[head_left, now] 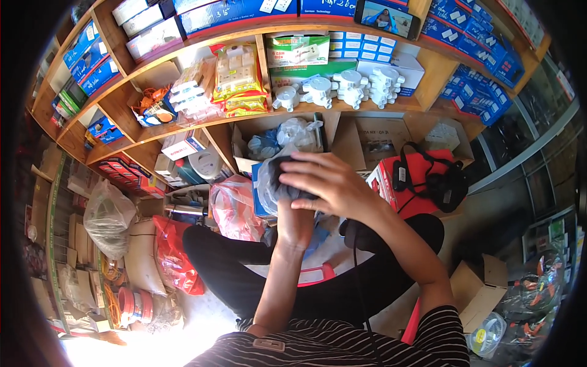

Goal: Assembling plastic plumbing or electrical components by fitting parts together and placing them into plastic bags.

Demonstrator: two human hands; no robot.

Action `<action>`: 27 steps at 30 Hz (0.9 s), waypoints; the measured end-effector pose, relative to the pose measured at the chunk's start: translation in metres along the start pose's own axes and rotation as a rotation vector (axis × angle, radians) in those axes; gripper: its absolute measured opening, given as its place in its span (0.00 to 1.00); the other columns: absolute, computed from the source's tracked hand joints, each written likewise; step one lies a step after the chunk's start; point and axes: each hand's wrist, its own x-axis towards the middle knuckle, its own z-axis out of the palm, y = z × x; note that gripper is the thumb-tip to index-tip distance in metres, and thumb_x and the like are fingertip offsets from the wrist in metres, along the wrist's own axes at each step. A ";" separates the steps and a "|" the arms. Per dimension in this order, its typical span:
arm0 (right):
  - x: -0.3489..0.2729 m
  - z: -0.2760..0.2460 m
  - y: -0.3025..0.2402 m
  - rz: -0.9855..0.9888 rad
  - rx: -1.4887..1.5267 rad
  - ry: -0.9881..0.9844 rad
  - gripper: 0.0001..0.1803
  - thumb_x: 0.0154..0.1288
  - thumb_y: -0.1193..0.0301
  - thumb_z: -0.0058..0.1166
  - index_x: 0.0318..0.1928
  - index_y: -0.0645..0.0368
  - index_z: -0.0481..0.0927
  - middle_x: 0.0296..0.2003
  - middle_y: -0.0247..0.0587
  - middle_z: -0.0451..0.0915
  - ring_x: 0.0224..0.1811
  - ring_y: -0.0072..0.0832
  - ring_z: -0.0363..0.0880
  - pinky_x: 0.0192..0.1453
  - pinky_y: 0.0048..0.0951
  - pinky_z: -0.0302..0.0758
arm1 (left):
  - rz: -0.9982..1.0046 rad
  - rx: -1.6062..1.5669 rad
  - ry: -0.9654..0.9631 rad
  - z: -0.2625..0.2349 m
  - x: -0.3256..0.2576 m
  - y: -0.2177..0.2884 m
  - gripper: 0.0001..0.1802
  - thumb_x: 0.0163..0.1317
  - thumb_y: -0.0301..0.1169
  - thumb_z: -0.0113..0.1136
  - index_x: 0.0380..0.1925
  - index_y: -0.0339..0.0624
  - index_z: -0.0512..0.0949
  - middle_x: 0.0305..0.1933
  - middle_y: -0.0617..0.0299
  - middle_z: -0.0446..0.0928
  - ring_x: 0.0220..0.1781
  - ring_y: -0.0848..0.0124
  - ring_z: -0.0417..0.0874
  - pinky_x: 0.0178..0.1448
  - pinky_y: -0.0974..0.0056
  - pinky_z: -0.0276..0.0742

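A dark, rounded bundle in clear plastic (268, 188) is raised in front of me; its exact kind does not show. My left hand (295, 227) grips it from below, with most of its fingers hidden behind the bundle. Across its right side and top lies my right hand (333, 183), fingers stretched out and slightly apart, touching the dark surface. Just behind the bundle, part of a blue box shows. Beyond it stands an open cardboard box (244, 164) with plastic-wrapped items (299, 134) inside.
Wooden shelves (342, 116) ahead carry white round fittings (350, 85), packaged sockets (238, 70) and a phone (387, 19). A red box (391, 183) with black straps stands at right. Pink (235, 208) and red plastic bags (176, 254) lie left; an open carton (480, 290) sits lower right.
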 end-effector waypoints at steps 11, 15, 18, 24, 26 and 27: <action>0.001 -0.020 0.009 0.226 0.385 0.414 0.19 0.58 0.73 0.74 0.47 0.65 0.80 0.43 0.44 0.81 0.46 0.30 0.81 0.50 0.29 0.77 | 0.224 0.263 -0.273 0.008 -0.002 0.033 0.44 0.66 0.40 0.70 0.75 0.39 0.58 0.75 0.53 0.67 0.76 0.61 0.67 0.80 0.52 0.59; -0.005 -0.019 0.001 0.270 0.386 0.428 0.23 0.55 0.64 0.79 0.37 0.63 0.77 0.30 0.40 0.71 0.31 0.32 0.72 0.37 0.33 0.71 | 0.203 0.186 -0.251 0.005 -0.001 0.031 0.43 0.63 0.50 0.71 0.71 0.46 0.63 0.74 0.53 0.68 0.74 0.60 0.70 0.76 0.50 0.65; -0.009 -0.018 0.000 0.229 0.287 0.360 0.25 0.53 0.62 0.80 0.32 0.63 0.75 0.28 0.41 0.70 0.28 0.33 0.71 0.34 0.34 0.69 | 0.191 0.257 -0.271 0.005 0.001 0.034 0.39 0.67 0.54 0.66 0.69 0.48 0.64 0.70 0.54 0.70 0.72 0.60 0.71 0.73 0.51 0.68; -0.007 -0.029 0.000 0.209 0.193 0.346 0.28 0.53 0.58 0.79 0.24 0.62 0.71 0.20 0.37 0.65 0.21 0.27 0.64 0.26 0.32 0.62 | 0.150 0.259 -0.134 0.002 0.002 0.027 0.30 0.76 0.55 0.53 0.62 0.42 0.69 0.62 0.55 0.75 0.63 0.64 0.76 0.64 0.55 0.72; -0.008 -0.036 0.001 0.289 0.223 0.327 0.25 0.57 0.58 0.78 0.25 0.63 0.75 0.18 0.34 0.66 0.21 0.21 0.63 0.25 0.30 0.61 | 0.155 0.232 -0.105 0.003 0.005 0.027 0.28 0.78 0.53 0.50 0.61 0.41 0.70 0.59 0.55 0.77 0.62 0.64 0.77 0.63 0.56 0.72; -0.010 -0.039 -0.002 0.364 0.279 0.362 0.24 0.59 0.58 0.76 0.26 0.62 0.76 0.19 0.32 0.69 0.21 0.18 0.65 0.25 0.29 0.62 | 0.186 0.250 -0.025 -0.002 0.010 0.026 0.27 0.79 0.52 0.47 0.61 0.41 0.70 0.58 0.55 0.77 0.61 0.64 0.78 0.62 0.57 0.71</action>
